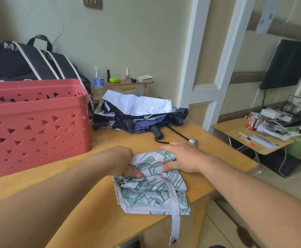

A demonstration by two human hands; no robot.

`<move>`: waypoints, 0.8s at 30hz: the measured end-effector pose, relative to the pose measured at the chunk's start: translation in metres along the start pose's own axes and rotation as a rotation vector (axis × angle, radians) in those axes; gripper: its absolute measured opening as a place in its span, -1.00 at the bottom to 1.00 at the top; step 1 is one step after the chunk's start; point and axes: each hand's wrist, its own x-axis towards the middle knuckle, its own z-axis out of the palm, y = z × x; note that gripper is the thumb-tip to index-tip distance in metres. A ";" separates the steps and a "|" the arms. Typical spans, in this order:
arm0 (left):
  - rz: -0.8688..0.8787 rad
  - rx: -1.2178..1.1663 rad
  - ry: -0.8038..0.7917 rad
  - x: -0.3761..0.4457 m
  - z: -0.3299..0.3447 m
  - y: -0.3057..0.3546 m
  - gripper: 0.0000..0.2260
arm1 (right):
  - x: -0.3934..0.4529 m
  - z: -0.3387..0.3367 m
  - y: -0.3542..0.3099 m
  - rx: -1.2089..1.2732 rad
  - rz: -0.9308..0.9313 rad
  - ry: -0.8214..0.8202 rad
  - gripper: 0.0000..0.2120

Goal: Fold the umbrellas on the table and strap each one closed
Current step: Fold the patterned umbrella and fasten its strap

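A white umbrella with green leaf print (151, 190) lies folded in flat pleats near the front edge of the wooden table (74, 203). Its pale strap (175, 217) with a snap at the end hangs loose over the table edge. My left hand (123, 162) grips the umbrella's left side, thumb pressed on the fabric. My right hand (180, 158) holds the far right part, thumb pinching a fold. Behind them a navy and white umbrella (139, 111) lies loosely collapsed, its black handle (157, 131) and wrist cord pointing toward me.
A red perforated plastic basket (33, 122) stands at the left, with a dark bag (30, 61) behind it. A small shelf (130, 82) with bottles sits against the wall. A silver cap (193, 141) lies by my right hand. A cluttered side table (253, 138) stands to the right.
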 end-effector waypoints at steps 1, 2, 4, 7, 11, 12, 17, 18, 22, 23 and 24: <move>-0.008 0.026 0.014 -0.001 -0.001 0.003 -0.32 | -0.002 0.002 0.001 0.020 0.020 0.027 -0.13; -0.010 0.042 0.028 -0.001 -0.001 0.006 -0.33 | -0.003 0.004 0.001 0.030 0.033 0.053 -0.11; -0.010 0.053 0.052 -0.002 -0.001 0.009 -0.34 | -0.005 0.005 -0.001 0.035 0.048 0.086 -0.11; 0.003 0.080 0.109 -0.004 0.002 0.007 -0.36 | -0.009 0.000 -0.005 -0.051 0.049 0.114 -0.12; -0.003 0.151 0.211 -0.008 0.007 0.005 -0.42 | -0.019 -0.007 -0.012 -0.221 0.036 0.153 -0.21; -0.010 0.155 0.222 -0.009 0.008 0.005 -0.40 | -0.019 -0.007 -0.012 -0.228 0.037 0.157 -0.23; 0.021 0.067 0.196 -0.013 0.003 0.005 -0.43 | -0.012 -0.010 -0.009 -0.231 0.021 0.179 -0.23; 0.034 0.049 0.187 -0.014 0.000 0.006 -0.44 | -0.013 -0.012 -0.009 -0.239 0.017 0.179 -0.25; 0.066 0.035 0.195 -0.015 -0.007 0.007 -0.44 | -0.021 -0.021 -0.012 -0.306 0.013 0.199 -0.35; 0.068 0.043 0.207 -0.016 -0.009 0.008 -0.44 | -0.023 -0.023 -0.014 -0.318 0.017 0.203 -0.36; 0.071 0.056 0.220 -0.018 -0.012 0.008 -0.45 | -0.025 -0.026 -0.016 -0.327 0.021 0.210 -0.39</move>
